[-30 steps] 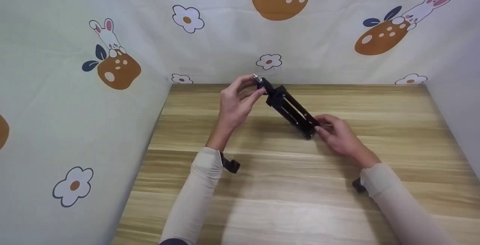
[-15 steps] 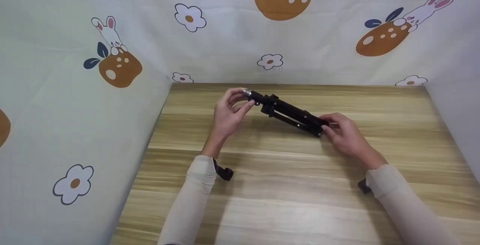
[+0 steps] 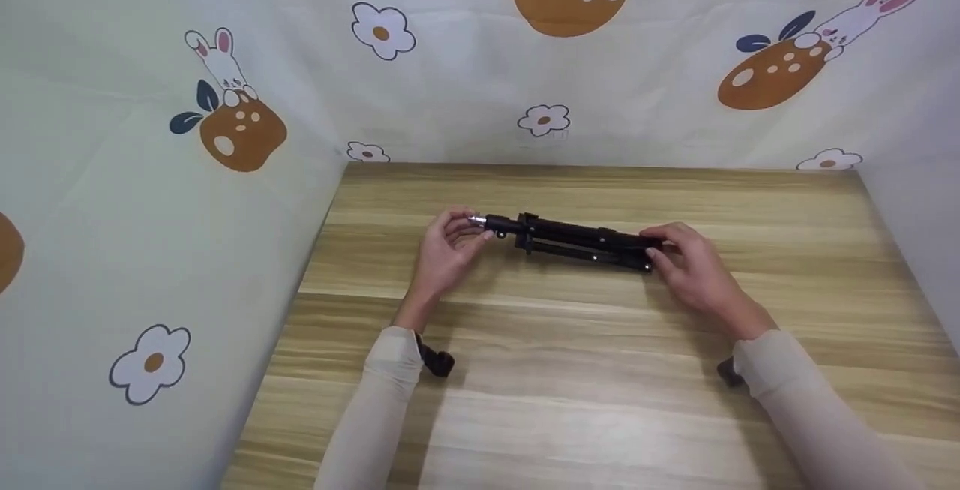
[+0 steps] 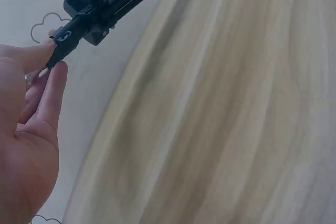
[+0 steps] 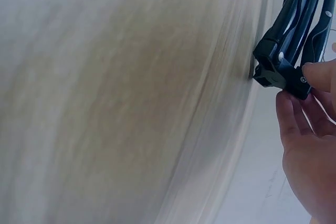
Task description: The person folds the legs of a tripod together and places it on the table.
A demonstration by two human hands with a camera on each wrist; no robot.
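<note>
A folded black tripod stand with a silver metal tip lies nearly level between my two hands. At its tip end, my left hand pinches the narrow neck between thumb and fingers. The left wrist view shows that neck and the black collar beyond it. My right hand grips the opposite end, where the folded legs meet a black joint in the right wrist view. My fingers cover part of each end. Whether the stand touches the table is unclear.
The wood-grain table extends under both arms. Pale cloth walls printed with bunnies, fruit and flowers enclose it at the back and sides. A black wrist mount sticks out from the left sleeve, another from the right.
My left hand has come down and toward me, bringing the tip end lower, so the tripod stand has swung from a steep slant to nearly level. The right hand has shifted slightly right.
</note>
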